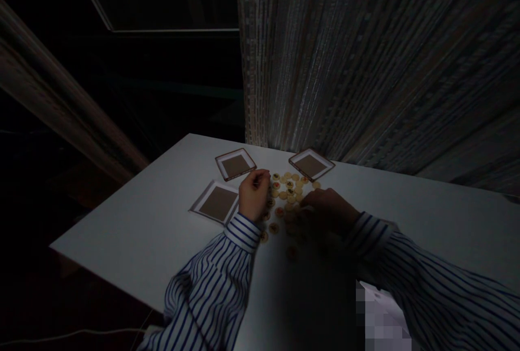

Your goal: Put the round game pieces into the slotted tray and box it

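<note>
A loose heap of round wooden Chinese chess pieces (291,198), some marked in red and some in dark characters, lies on the white table. My left hand (254,194) is at the left edge of the heap, its fingers curled closed; whatever they hold, if anything, is hidden. On the right side of the heap, my right hand (330,207) reaches down among the pieces with bent fingers. Deep shadow covers its fingertips, so a piece between them cannot be made out. A few pieces nearer me are dim in the shadow.
Shallow open boxes stand around the heap: one box (244,173) at the back left, another box (312,164) at the back right, and a pale box (219,203) beside my left hand. A string curtain (300,58) hangs behind the white table (134,232). The room is dark.
</note>
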Demonstrator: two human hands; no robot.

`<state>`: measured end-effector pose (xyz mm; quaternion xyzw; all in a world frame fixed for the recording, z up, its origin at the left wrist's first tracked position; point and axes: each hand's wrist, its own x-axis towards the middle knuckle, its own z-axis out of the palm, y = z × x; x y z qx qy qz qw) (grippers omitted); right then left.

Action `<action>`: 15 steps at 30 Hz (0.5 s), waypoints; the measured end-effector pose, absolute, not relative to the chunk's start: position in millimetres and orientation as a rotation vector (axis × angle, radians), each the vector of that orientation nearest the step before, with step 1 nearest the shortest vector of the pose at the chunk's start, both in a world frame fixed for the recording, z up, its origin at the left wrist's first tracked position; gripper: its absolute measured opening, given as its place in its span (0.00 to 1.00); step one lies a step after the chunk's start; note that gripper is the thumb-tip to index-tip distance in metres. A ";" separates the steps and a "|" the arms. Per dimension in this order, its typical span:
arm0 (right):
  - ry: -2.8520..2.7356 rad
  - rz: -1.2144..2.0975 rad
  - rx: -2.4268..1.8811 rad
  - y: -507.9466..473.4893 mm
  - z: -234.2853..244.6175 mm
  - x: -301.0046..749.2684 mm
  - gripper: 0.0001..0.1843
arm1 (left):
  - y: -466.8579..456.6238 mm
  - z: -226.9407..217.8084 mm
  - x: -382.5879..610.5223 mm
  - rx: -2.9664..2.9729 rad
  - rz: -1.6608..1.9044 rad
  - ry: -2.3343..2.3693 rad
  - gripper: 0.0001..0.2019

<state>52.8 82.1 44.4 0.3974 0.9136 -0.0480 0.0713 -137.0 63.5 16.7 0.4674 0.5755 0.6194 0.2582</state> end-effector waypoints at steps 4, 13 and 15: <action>2.707 -0.128 1.226 85.1 37.7 53.6 0.13 | 58.0 2.3 -138.8 1.276 1.641 1.625 0.09; 2.565 -0.023 1.392 86.6 28.7 38.3 0.16 | 54.6 -3.2 -138.0 1.315 1.599 1.659 0.08; 2.527 -0.040 1.400 86.8 30.2 34.2 0.15 | 54.6 -5.1 -137.0 1.322 1.595 1.648 0.08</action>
